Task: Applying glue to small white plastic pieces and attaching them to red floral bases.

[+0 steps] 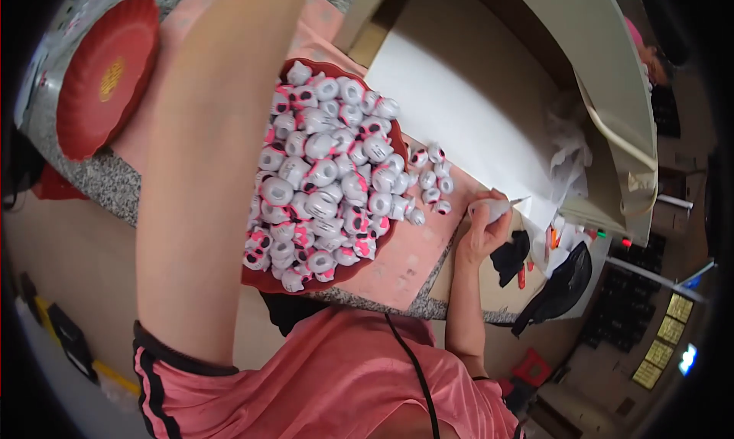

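Item one, nearest me: my left arm [210, 171] is rising across the view, its hand out of frame, so I cannot tell its grip. Item two: my right hand [483, 236] is clasping a small white figurine [492, 206] at the pink mat's [397, 267] right edge. Item three: the red tray [386, 244] is holding a heap of white-and-pink figurines [325, 175], with several loose figurines [432, 179] lying just beside it. Item four, farthest: a red plate [103, 76] is leaning at the upper left.

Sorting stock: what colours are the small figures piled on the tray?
White with pink and black markings; the small figures show in the head view.
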### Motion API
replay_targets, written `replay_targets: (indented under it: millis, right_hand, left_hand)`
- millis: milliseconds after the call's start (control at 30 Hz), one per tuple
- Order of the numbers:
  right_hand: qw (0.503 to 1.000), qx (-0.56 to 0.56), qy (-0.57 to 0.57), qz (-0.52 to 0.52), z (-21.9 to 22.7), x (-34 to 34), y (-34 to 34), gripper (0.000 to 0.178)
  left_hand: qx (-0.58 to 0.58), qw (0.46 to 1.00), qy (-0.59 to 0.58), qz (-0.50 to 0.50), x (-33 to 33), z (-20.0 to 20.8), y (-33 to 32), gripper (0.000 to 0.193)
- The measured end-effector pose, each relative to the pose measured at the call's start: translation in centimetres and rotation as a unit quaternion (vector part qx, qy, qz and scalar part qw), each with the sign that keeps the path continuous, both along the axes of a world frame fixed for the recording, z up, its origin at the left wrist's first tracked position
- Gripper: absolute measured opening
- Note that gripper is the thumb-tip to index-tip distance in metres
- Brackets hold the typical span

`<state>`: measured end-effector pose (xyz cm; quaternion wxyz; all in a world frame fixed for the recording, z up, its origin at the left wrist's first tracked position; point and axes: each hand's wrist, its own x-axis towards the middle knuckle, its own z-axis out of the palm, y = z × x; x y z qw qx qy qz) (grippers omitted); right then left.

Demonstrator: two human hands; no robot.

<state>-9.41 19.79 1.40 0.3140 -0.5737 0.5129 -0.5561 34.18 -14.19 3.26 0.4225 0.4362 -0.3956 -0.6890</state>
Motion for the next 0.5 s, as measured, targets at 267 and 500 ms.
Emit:
replay_targets:
  millis: [267, 500]
  right_hand:
    - [1.000, -0.002, -0.021, 0.018, 0.3, -0.8, 0.3, 0.027]
    - [0.999, 0.008, -0.038, 0.024, -0.6, -1.7, 1.1, 0.025]
  left_hand:
    - [0.010, 0.987, 0.146, -0.069, 3.2, -0.1, 3.1, 0.022]
    - [0.026, 0.944, -0.143, 0.296, -4.2, -0.6, 3.9, 0.015]
